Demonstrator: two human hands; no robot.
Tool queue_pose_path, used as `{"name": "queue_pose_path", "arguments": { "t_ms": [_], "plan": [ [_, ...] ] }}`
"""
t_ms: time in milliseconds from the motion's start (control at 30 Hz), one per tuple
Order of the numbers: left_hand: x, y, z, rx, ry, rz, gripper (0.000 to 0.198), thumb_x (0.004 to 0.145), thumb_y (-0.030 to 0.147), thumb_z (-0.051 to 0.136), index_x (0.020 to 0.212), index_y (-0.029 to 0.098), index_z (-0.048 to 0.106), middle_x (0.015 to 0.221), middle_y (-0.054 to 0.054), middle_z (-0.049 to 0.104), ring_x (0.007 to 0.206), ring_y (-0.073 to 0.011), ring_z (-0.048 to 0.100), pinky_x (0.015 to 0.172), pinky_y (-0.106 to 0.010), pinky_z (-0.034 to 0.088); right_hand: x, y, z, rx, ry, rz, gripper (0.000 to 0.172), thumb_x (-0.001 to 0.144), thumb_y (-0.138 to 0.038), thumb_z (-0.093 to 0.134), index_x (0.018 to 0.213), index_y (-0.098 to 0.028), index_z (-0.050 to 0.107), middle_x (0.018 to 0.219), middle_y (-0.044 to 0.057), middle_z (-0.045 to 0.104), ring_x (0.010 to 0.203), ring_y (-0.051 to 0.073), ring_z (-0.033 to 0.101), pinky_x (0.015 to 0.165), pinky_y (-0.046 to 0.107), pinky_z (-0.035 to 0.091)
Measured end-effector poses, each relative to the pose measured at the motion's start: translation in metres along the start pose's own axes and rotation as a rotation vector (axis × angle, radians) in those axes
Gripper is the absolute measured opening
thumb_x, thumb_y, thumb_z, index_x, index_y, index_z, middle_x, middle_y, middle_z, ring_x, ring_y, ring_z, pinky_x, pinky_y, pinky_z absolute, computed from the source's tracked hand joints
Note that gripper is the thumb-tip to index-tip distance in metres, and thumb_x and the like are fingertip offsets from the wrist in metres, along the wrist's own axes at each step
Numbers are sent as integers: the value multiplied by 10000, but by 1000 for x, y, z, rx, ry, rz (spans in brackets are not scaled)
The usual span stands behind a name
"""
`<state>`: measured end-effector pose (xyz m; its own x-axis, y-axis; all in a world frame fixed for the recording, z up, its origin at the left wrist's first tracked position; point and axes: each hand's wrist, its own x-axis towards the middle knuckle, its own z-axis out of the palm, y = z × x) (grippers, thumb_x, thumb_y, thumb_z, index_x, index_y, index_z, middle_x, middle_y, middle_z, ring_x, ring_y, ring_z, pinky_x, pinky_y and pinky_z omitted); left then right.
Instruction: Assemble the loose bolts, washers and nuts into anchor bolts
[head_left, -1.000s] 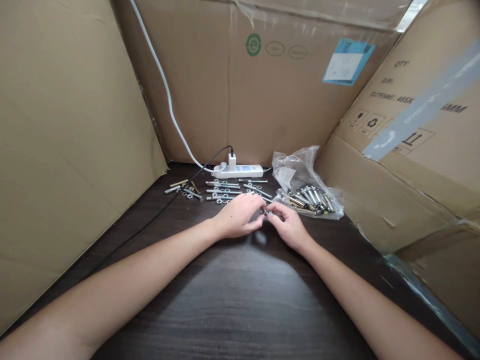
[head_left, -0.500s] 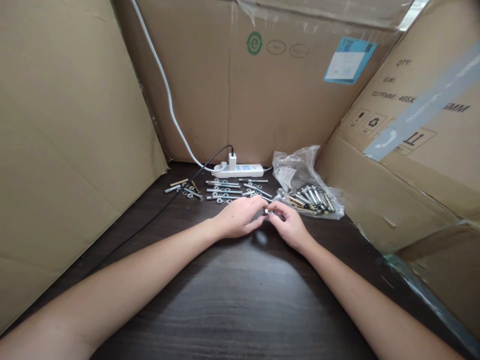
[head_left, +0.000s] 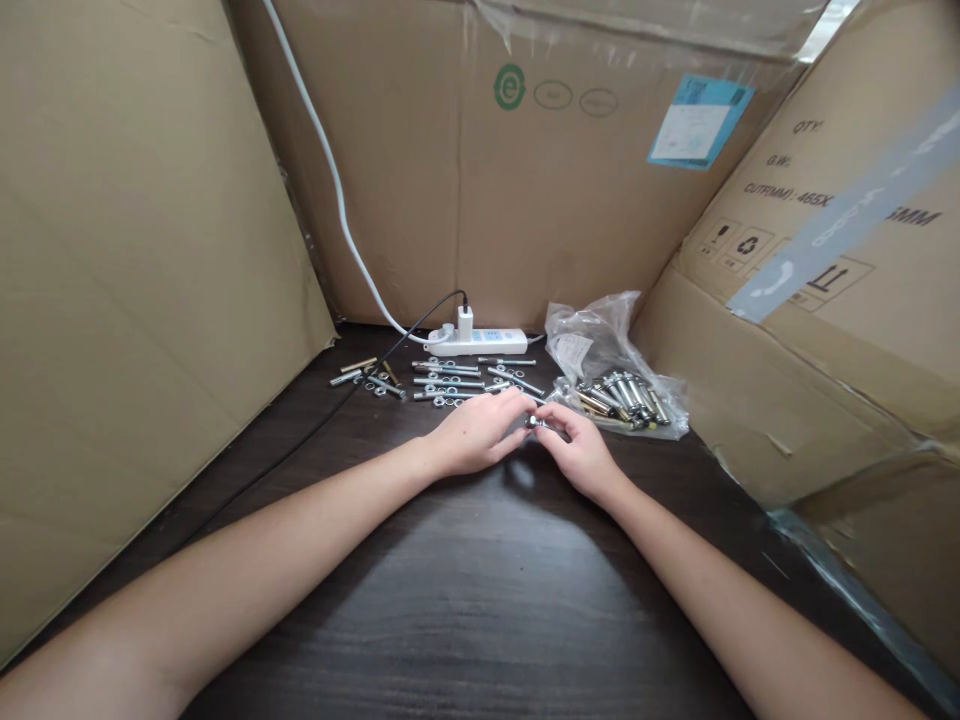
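Near the middle of the dark table, my two hands meet around a small shiny metal bolt (head_left: pixel 535 422) with a nut-like bright end; most of it is hidden by the fingers. My right hand (head_left: pixel 579 446) is closed on it, thumb and forefinger pinching from the right. From the left, my left hand (head_left: pixel 480 432) curls in, with thumb and fingertips closed about the other end. Just behind the hands lie rows of long silver bolts (head_left: pixel 448 383) with loose nuts and washers. A smaller loose group of bolts and sleeves (head_left: pixel 385 386) sits further left.
A clear plastic bag (head_left: pixel 600 335) holds several silver and brass-coloured anchor bolts (head_left: pixel 628 396) at right. Behind the rows stands a white power strip (head_left: pixel 480 343). A black cable (head_left: pixel 319 428) crosses the left of the table. Cardboard boxes (head_left: pixel 405 180) wall in three sides.
The bolt between my fingertips has turned or shifted slightly, so a little more of its bright end shows. Both hands stay in nearly the same place.
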<state>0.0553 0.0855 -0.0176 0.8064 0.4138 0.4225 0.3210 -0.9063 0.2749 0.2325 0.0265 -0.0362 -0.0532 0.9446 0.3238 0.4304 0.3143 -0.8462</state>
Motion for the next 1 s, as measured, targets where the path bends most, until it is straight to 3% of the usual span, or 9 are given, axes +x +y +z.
{"name": "queue_pose_path", "arguments": {
  "t_ms": [133,233,433,633,767,900,1000],
  "plan": [
    [-1,1,-1,-7,24,-17,245,886,296,496,1100,179,476,1027,-63,570,875,-190,560,754,-307,440,0,-1,1,-23,22,6,99,773,-266,518,802,-185,566,682,-18,541,627,136,486,622,253,380],
    [0,-1,-1,20,11,-20,194,936,324,408,1013,177,509,986,-55,566,852,-182,549,751,-304,432,-1,-2,0,-43,2,5,90,773,-261,518,790,-186,563,658,-24,521,600,129,462,608,251,370],
    [2,-5,1,63,-35,-4,283,978,328,318,880,177,537,900,-40,551,764,-159,525,684,-281,410,-2,-2,-1,-71,-23,11,86,776,-235,516,780,-174,577,648,-24,512,584,123,440,605,256,358],
    [0,1,-2,-39,-37,6,177,916,244,412,1057,183,501,998,-50,527,820,-163,537,724,-274,440,-1,0,0,-26,-16,21,101,770,-233,508,789,-168,583,698,-11,554,637,135,487,648,258,383],
    [-2,3,-3,-44,7,2,384,798,173,506,1175,185,434,1081,-68,497,869,-181,532,754,-289,451,-1,-1,2,-43,-13,19,73,752,-219,516,763,-173,572,703,-10,565,658,140,504,664,255,394],
    [-1,-1,-1,-4,14,-10,181,893,255,430,1043,179,496,1010,-61,511,825,-173,522,729,-290,440,-2,-3,1,-95,-29,20,91,757,-219,505,766,-175,584,642,-24,532,589,123,461,595,238,373],
    [1,-4,1,22,-27,16,246,955,314,347,882,172,534,898,-46,522,789,-164,512,711,-285,425,-2,-4,1,-130,-43,12,103,763,-219,499,750,-174,591,615,-29,521,573,119,446,575,230,365]
  ]
}}
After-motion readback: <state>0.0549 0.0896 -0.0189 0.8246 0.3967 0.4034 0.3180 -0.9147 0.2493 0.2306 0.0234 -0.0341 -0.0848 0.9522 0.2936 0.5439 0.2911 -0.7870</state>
